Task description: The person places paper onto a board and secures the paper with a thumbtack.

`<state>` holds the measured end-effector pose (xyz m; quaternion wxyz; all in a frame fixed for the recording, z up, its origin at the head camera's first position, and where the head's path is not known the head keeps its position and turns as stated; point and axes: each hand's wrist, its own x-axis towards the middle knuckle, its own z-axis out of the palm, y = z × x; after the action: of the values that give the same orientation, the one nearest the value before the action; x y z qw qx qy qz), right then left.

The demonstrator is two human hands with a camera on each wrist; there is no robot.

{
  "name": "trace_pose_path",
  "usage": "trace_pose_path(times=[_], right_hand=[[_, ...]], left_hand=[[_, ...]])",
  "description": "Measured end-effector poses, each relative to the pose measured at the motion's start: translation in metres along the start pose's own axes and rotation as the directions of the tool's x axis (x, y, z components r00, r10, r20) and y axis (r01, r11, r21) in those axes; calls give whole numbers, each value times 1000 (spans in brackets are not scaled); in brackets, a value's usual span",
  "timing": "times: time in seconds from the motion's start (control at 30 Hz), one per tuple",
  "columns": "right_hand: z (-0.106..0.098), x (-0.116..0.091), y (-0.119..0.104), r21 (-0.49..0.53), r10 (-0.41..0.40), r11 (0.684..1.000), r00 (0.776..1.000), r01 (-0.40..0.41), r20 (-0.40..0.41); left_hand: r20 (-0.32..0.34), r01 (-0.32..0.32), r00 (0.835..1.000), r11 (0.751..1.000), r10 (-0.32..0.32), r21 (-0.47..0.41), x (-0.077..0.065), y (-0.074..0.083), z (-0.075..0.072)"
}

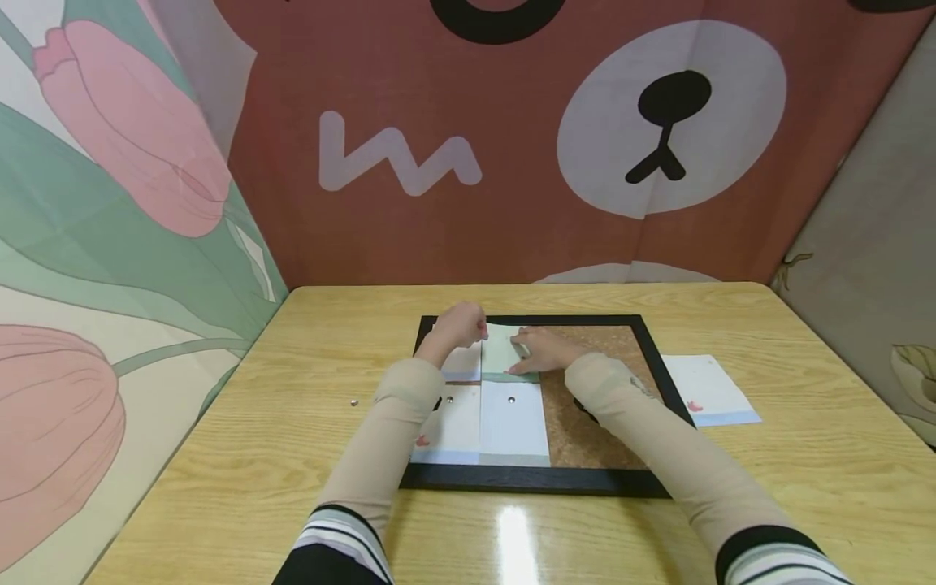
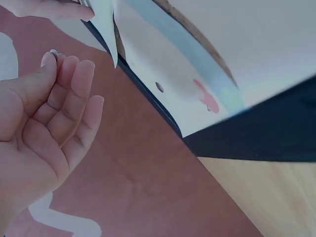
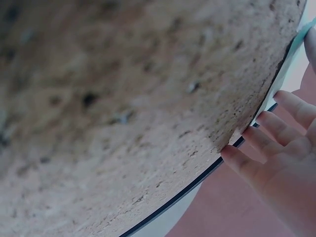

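A black-framed cork board [image 1: 578,443] lies on the table. My left hand [image 1: 459,325] is over its far left part, and in the left wrist view thumb and fingertips pinch a small metal thumbtack [image 2: 54,52]. A pale green sheet [image 1: 500,349] lies at the board's far edge, right of the left hand. On that sheet rests my right hand [image 1: 544,351], thumb and fingers spread; the right wrist view has its straight fingertips [image 3: 237,153] along the sheet's edge. Beside it, a white sheet [image 1: 465,363], partly hidden by the left hand, bears a tack [image 2: 159,87].
Two nearer white sheets, left [image 1: 457,431] and right [image 1: 512,435], each carry a tack. A loose tack [image 1: 354,402] lies on the table [image 1: 307,455] left of the board. Another sheet [image 1: 709,390] lies off the board's right side. A patterned cloth [image 1: 512,236] hangs behind.
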<state>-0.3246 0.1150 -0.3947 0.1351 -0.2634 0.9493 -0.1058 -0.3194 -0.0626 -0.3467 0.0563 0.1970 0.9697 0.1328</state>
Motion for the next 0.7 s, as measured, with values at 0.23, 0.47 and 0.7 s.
trace_pose_path(times=[0.23, 0.47, 0.7], right_hand=[[1, -1, -1, -7, -4, 1000, 1000, 4, -16], [3, 1, 1, 0, 11, 1000, 1000, -11, -22], [3, 1, 2, 4, -1, 1000, 1000, 1, -30]], left_hand=[[1, 34, 999, 999, -34, -30, 10, 1, 7], [19, 57, 998, 998, -56, -20, 21, 1, 14], [28, 68, 997, 997, -67, -24, 29, 4, 13]])
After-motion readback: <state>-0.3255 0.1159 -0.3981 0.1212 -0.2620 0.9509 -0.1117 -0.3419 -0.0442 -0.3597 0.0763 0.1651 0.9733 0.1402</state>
